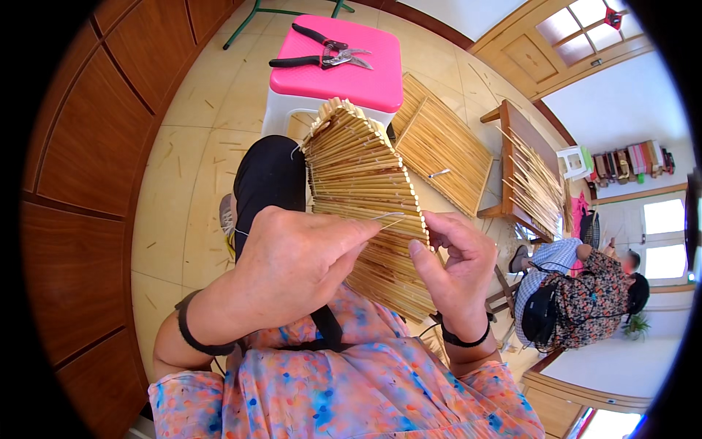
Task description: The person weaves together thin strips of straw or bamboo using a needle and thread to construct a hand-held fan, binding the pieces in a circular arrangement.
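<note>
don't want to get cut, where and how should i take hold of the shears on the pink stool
Take the shears around both black handles, probably best coming from the person's left. The handles extend that way and lie spread apart, so they offer an easy wrap. The parted metal blades point right, away from that approach.

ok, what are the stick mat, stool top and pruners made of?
Stick mat: plant stalks, maybe reed; smooth, tan, pale cut ends.
Stool top: probably plastic; glossy pink, rounded corners.
Pruners: metal blades, grey shine; black grips look coated, plastic or rubber.
</note>
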### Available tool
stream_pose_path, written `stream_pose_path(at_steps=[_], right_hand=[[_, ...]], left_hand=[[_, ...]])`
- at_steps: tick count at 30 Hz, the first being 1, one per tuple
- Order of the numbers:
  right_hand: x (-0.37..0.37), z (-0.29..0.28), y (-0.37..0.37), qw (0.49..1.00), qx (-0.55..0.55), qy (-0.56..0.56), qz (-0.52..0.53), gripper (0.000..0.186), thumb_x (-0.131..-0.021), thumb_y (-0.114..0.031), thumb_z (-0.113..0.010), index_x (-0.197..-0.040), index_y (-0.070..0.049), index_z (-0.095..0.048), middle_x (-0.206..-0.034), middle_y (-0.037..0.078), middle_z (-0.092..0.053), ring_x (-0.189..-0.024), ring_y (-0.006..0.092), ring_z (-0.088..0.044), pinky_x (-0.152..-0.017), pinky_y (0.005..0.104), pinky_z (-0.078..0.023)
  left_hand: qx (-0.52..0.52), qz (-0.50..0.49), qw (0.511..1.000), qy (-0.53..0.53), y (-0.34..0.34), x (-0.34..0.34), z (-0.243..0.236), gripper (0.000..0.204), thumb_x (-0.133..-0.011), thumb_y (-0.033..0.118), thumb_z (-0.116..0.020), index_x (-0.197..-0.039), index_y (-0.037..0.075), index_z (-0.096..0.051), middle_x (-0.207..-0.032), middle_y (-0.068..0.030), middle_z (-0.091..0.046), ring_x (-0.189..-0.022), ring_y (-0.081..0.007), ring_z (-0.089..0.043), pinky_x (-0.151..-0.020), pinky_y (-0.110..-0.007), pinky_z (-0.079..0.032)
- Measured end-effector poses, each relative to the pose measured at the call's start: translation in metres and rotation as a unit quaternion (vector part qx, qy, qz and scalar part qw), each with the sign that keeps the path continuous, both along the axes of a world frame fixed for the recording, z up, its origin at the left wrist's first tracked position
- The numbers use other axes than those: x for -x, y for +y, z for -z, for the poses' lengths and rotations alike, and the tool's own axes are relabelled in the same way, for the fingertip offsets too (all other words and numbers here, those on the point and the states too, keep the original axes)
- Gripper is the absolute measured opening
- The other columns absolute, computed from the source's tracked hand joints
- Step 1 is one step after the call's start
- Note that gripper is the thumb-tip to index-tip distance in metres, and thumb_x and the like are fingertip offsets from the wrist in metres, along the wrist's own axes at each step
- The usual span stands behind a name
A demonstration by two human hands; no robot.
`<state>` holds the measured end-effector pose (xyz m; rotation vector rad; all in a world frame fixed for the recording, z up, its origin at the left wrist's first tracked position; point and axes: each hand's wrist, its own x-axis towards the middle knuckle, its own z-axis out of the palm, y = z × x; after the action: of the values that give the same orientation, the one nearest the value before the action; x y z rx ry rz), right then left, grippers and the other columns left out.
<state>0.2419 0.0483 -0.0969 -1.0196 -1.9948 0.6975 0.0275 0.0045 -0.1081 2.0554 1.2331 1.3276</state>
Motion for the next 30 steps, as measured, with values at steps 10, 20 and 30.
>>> stream_pose_path(at_steps=[10, 20, 30], right_hand=[[-0.002, -0.001, -0.001, 1.000, 0.017, -0.007, 0.002, 0.030, -0.073, -0.006, -0.075, -0.102, 0.000, -0.070, -0.086, 0.011, -0.070, -0.064, 0.0123, -0.060, -0.057, 0.0239, -0.049], [0.009, -0.014, -0.011, 0.999, 0.043, 0.014, -0.018, 0.029, -0.074, -0.002, -0.073, -0.102, 0.005, -0.069, -0.091, 0.012, -0.070, -0.073, 0.0132, -0.059, -0.063, 0.0244, -0.046], [0.003, -0.006, -0.004, 0.999, -0.031, 0.009, -0.030, 0.032, -0.072, -0.004, -0.076, -0.103, -0.001, -0.069, -0.086, 0.011, -0.070, -0.059, 0.0110, -0.062, -0.051, 0.0229, -0.049]], left_hand=[[0.021, 0.000, 1.000, 0.019, -0.002, -0.001, -0.005, 0.020, -0.080, -0.003, -0.065, -0.100, -0.001, -0.069, -0.070, -0.0131, -0.065, -0.057, -0.0264, -0.064, -0.051, -0.033, -0.049], [0.072, -0.016, 0.995, 0.061, -0.020, 0.008, -0.034, 0.022, -0.077, -0.004, -0.066, -0.098, 0.000, -0.070, -0.070, -0.0133, -0.065, -0.054, -0.0256, -0.062, -0.048, -0.031, -0.047], [0.049, -0.013, 0.998, 0.046, -0.014, 0.001, -0.024, 0.021, -0.078, -0.004, -0.066, -0.098, 0.000, -0.070, -0.075, -0.0143, -0.068, -0.060, -0.0260, -0.066, -0.052, -0.031, -0.051]])
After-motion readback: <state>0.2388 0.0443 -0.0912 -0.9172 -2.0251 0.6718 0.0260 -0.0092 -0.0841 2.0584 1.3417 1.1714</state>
